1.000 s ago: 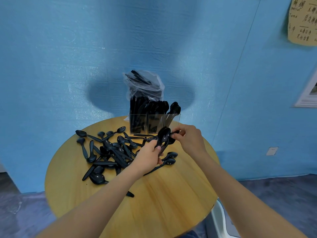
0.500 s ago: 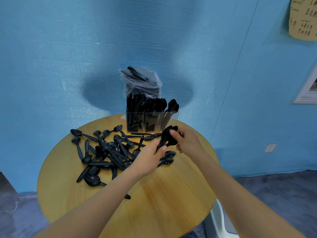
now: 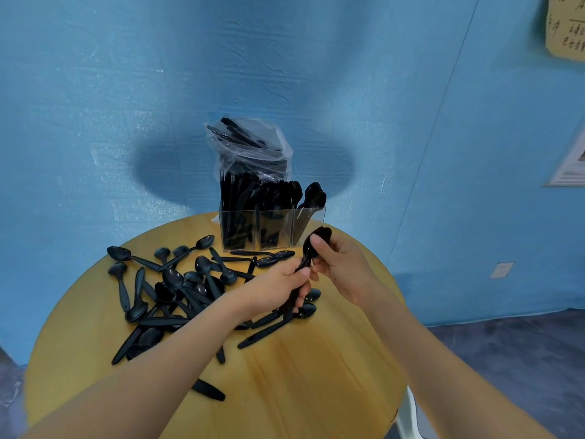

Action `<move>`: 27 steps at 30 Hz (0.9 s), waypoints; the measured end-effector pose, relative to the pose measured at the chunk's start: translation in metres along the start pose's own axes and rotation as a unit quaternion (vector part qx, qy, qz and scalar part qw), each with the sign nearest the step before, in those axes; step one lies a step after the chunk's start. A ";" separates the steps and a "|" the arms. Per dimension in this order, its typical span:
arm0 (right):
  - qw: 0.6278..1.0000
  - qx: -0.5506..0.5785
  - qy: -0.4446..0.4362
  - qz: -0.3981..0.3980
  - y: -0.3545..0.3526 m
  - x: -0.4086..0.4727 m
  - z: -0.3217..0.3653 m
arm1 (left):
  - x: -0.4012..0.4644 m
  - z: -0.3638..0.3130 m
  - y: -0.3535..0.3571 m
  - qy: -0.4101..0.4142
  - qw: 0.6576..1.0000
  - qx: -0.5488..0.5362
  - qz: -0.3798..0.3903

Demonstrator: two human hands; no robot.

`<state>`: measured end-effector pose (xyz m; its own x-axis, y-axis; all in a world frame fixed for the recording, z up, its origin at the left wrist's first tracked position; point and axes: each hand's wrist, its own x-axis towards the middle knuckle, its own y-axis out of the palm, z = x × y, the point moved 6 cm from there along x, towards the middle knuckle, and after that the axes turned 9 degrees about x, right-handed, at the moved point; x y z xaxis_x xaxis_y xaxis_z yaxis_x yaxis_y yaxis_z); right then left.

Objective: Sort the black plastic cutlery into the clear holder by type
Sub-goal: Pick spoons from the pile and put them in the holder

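Observation:
A bunch of black plastic spoons (image 3: 319, 239) stands upright between my hands, bowls up. My left hand (image 3: 278, 286) grips the handles low down. My right hand (image 3: 340, 267) holds the bunch near the bowls, thumb against them. Just behind stands the clear holder (image 3: 273, 229) with three compartments: black cutlery fills the left and middle ones, and a few spoons (image 3: 313, 196) lean in the right one. A heap of loose black spoons (image 3: 177, 286) lies on the round wooden table (image 3: 300, 375) to the left.
A clear plastic bag (image 3: 250, 147) with more black cutlery sits behind the holder against the blue wall. A white chair edge (image 3: 408, 416) shows below the table's right rim. Bare wood lies in front of my hands.
Both hands have gathered the spoon bunch more upright and closer to the holder's right compartment. My right hand has shifted from the bowls' side to grip around them.

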<state>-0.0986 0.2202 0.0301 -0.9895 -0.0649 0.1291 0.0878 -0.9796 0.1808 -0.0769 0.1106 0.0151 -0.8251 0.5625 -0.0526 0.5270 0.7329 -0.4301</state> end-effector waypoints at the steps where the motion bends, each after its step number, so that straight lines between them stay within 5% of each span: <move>1: 1.000 -0.020 -0.006 -0.023 -0.005 0.005 0.002 | 0.005 -0.001 -0.001 -0.002 1.000 -0.002 0.006; 7: 0.990 -0.064 -0.052 -0.111 -0.028 0.050 0.024 | 0.054 -0.016 -0.029 0.013 0.989 0.104 -0.104; 13: 0.960 -0.047 -0.128 -0.243 -0.068 0.099 0.051 | 0.082 -0.019 -0.069 0.078 0.895 0.354 -0.261; 19: 0.928 -0.030 -0.204 -0.309 -0.082 0.127 0.063 | 0.103 -0.002 -0.068 0.109 0.780 0.566 -0.242; 27: 0.902 -0.170 -0.280 -0.282 -0.066 0.143 0.049 | 0.108 0.012 -0.061 0.121 0.726 0.634 -0.239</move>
<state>-0.2405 0.2845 0.0843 -0.6445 0.4747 0.5995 -0.5457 -0.8347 0.0743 -0.2007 0.1219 0.0246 -0.7108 0.5229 0.4704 -0.5454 0.0127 -0.8381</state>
